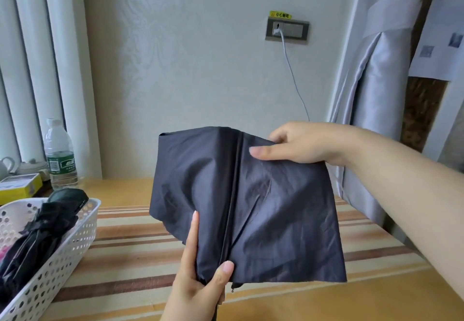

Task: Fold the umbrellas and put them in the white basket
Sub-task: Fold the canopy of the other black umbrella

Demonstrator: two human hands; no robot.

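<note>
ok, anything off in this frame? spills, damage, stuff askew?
No spills or damage visible. The dark umbrella is loose and creased, gripped low by the left hand and pinched at its top by the right hand. One black umbrella in the white basket overhangs the far rim.

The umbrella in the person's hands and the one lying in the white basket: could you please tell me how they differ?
The held umbrella has its dark canopy spread in loose panels; the umbrella in the white basket is bunched into a narrow bundle. The held one is up above the striped cloth, gripped low by the left hand and pinched at the top by the right hand; the other lies slanted in the white basket, untouched. Both are dark fabric.
</note>
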